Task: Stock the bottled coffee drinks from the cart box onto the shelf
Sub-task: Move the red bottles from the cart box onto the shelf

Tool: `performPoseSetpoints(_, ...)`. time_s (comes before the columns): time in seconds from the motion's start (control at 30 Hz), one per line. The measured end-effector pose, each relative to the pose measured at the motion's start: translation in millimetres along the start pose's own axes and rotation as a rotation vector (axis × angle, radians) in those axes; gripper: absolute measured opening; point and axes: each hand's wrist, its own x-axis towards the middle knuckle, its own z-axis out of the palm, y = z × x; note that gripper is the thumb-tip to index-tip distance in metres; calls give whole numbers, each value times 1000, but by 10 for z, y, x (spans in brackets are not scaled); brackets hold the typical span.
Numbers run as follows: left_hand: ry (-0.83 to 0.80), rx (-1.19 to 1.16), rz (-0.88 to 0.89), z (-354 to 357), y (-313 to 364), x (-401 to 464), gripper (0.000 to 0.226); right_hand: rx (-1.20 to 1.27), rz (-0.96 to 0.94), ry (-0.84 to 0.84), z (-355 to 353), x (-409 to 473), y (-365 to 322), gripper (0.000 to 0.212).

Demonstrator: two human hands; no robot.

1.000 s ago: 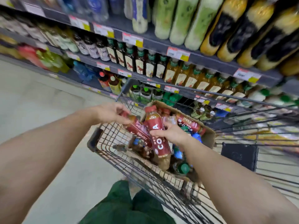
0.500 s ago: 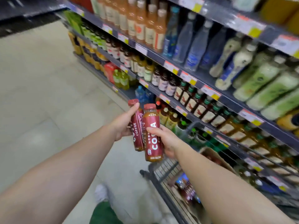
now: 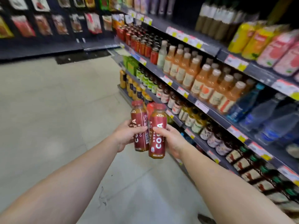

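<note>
While both hands grip upright coffee bottles, a third red cap peeks behind, its bottle hidden.

I note two clear plastic coffee bottles with glossy maroon film labels and smooth red plastic caps. I read the dark grey shelving as matt painted metal; its yellow-and-white price tags look like paper. The pale tiled floor shows a smooth, faintly sheened finish.

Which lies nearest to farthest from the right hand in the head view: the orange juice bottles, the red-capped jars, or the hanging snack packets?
From the right hand:
1. Orange juice bottles, shelf on the right.
2. Red-capped jars, farther along that shelf.
3. Hanging snack packets, far wall, upper left.
</note>
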Motion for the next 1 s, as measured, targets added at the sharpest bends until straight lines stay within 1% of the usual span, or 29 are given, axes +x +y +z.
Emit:
performPoseSetpoints(0.1,46,-22,67,-160,342,355,67,-50,-88,88,40,431,-338,39)
performPoseSetpoints(0.23,26,4,150,-215,853,974,64,-62,-176,168,-44,1075,-778,42)
performPoseSetpoints(0.33,5,59,202,-176,1293,1589,83,-106,-248,202,-208,1659,-1150,40)
performPoseSetpoints(0.37,-3,75,221,-151,1443,1807,84,-123,-267,216,-282,1865,-1291,39)
performPoseSetpoints(0.47,-22,98,244,-21,1954,2408,80,-118,-310,253,-534,2406,-1812,39)
performPoseSetpoints(0.57,-60,92,280,120,2480,2912,65,-135,-355,324,-779,2842,-2352,50)
performPoseSetpoints(0.6,-70,86,305,174,2661,3055,62,-130,-384,352,-862,2975,-2532,50)
performPoseSetpoints(0.7,-110,75,399,342,3206,3462,60,-139,-483,445,-1064,3299,-3064,46)
performPoseSetpoints(0.9,-181,93,653,566,4277,4405,56,-192,-737,643,-1304,3836,-4010,40)
performPoseSetpoints(1.0,-229,105,755,564,4730,4933,56,-247,-821,807,-1378,4267,-4333,35)
